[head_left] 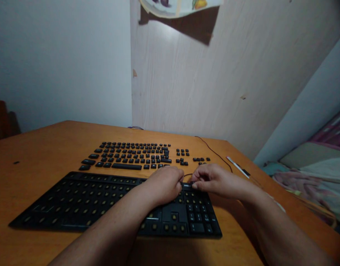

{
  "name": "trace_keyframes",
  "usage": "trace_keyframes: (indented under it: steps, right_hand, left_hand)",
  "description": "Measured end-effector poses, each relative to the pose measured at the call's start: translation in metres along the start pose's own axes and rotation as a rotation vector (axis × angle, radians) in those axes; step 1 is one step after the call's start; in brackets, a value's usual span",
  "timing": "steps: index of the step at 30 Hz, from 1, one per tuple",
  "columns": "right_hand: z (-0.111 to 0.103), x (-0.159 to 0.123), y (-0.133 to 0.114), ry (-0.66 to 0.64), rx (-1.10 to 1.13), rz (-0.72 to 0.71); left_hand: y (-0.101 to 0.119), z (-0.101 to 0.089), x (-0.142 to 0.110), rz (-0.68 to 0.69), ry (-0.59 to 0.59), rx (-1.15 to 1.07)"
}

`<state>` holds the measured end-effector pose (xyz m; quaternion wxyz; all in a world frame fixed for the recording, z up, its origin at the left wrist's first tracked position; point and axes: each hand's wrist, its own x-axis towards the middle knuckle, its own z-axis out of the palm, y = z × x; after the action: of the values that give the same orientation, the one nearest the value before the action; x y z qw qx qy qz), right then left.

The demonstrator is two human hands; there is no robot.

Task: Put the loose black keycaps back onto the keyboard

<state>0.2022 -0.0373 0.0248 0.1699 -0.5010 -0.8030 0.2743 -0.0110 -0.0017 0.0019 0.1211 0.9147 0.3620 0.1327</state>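
A black keyboard (170, 208) lies flat on the wooden table, most of its key sockets bare with pale centres. Keycaps (197, 227) sit in the number pad at its right end. My left hand (165, 184) rests over the keyboard's far edge, right of the middle, fingers curled and closed against it. Just to the right, my right hand (208, 178) is closed in a pinch at the same edge, beside a small pale label. Whatever may be between those fingertips is hidden. Behind the keyboard, loose black keycaps (127, 166) lie in rows, including a long space bar.
Smaller keycap groups (182, 152) lie farther right on the table (61, 147). A thin dark cable (214, 150) runs towards the back. A white pen-like stick (238, 167) lies near the right edge. A wall stands behind; bedding (297, 184) is at the right.
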Motion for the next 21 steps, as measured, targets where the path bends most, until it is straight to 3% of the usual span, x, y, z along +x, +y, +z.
trace_keyframes:
  steps: [4,8,21]
  right_hand:
    - [0.010,-0.008,-0.017,-0.116,0.000,-0.036]
    - [0.014,-0.008,-0.019,-0.169,0.007,-0.027]
    - [0.018,-0.006,-0.015,-0.224,0.075,0.020]
  left_hand:
    - [0.001,0.000,0.000,-0.016,0.003,0.013]
    - [0.001,0.002,-0.001,0.008,0.031,0.031]
    - [0.003,-0.001,-0.001,0.024,0.025,0.045]
